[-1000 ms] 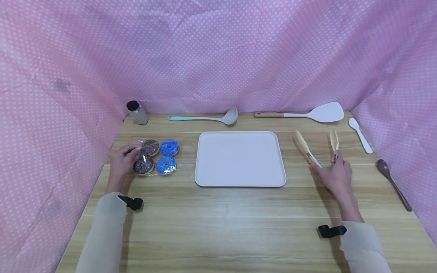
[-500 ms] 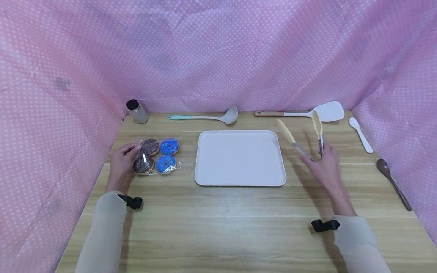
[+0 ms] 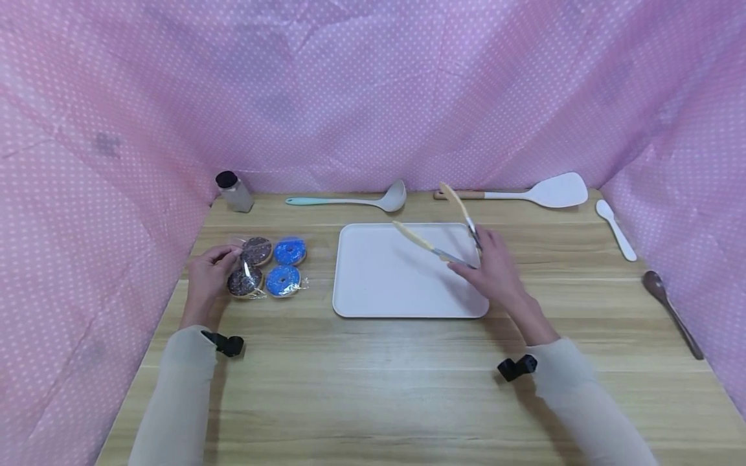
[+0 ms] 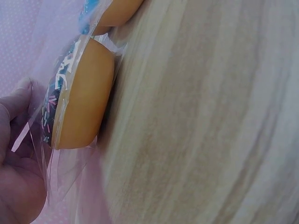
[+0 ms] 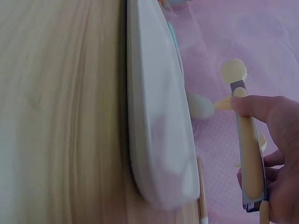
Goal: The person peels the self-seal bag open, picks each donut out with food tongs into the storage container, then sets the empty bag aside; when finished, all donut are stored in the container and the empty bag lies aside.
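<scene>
My left hand (image 3: 206,275) pinches the edge of a clear wrapper around a dark chocolate donut (image 3: 257,251). Beside it lie a second dark donut (image 3: 245,282) and two blue donuts (image 3: 289,250), all in shiny clear wrapping on the table. In the left wrist view a wrapped donut (image 4: 84,100) with sprinkles shows side-on, its plastic between thumb and fingers. My right hand (image 3: 498,268) grips kitchen tongs (image 3: 415,237) with cream tips, their arms spread, over the right part of a white tray (image 3: 367,285). Nothing is between the tips. The right wrist view shows the thumb on one arm of the tongs (image 5: 250,154).
Along the back edge stand a black-lidded jar (image 3: 236,194), a ladle (image 3: 392,199) and a white spatula (image 3: 558,192). At the right edge lie a small white spoon (image 3: 616,231) and a dark brown spoon (image 3: 670,310). Pink dotted cloth (image 3: 373,97) walls the table.
My right hand has lifted the tongs and carried them left, from the table right of the tray to above the tray. The left hand and the donuts have stayed in place.
</scene>
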`<state>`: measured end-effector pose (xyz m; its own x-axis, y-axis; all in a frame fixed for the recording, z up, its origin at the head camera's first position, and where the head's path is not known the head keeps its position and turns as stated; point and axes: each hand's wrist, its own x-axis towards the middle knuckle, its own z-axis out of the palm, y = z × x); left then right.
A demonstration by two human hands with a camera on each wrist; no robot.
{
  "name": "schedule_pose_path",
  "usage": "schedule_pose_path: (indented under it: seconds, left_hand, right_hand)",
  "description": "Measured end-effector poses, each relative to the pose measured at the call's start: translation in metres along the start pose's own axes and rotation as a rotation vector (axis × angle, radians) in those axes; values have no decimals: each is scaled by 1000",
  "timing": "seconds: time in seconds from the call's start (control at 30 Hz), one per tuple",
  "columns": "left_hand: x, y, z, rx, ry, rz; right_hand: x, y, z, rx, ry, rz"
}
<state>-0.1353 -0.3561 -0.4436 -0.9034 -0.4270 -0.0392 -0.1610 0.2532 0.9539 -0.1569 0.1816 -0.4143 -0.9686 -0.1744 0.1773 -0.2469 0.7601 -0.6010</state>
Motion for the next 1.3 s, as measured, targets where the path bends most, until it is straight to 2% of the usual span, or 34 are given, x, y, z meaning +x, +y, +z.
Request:
schedule_pose_path:
  seconds: [0.17,0.33,0.37,0.6,0.67,0.73,0.8,0.93,1.0,1.3]
  left_hand:
    - [0,0,-2,192,4,78]
    - [0,0,-2,250,0,108]
    - [0,1,-2,237,-2,101]
    - [1,-1,2,-57,-12,6]
    - [1,-1,1,-89,-17,-4]
    - [1,-1,0,-49,-19,7]
    - [1,-1,-1,30,-24,30]
    - [3,-2,-3,280,-20,130]
    - [5,-2,-4,330,-22,158]
    - [5,-3,-7,320,-44,163]
  right_hand:
    - [10,-19,18,-2,-60,-92]
    - [19,-41,35,-19,-122,-182]
    - [20,-45,39,-21,-139,-196]
    - [27,-75,59,-45,-263,-266]
    - [29,-81,65,-62,-290,-287]
    - [30,-87,69,-81,-311,-303]
    - [32,-92,73,-94,-328,-313]
    - [36,-101,80,-105,-365,-325]
    - [38,-105,82,-112,-386,-323]
    - [49,-122,96,-147,-454,-337]
